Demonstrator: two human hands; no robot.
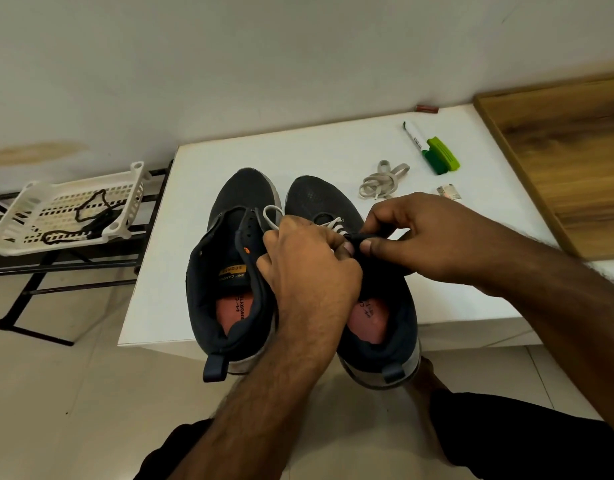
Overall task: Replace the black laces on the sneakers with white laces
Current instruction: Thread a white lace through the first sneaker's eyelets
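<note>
"SPORTS" is read on the left sneaker (229, 271) tongue label. White lace (333, 225) is pinched by left hand (305, 261); right sneaker (319, 199) tongue apparently gripped by right hand (426, 237). White surface (298, 157), tiled floor (73, 393).

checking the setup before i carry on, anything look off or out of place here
Both sneakers' heels hang over the table front edge: left sneaker, right sneaker. The left one has empty eyelets. Otherwise nothing odd: black laces lie in the white basket.
</note>
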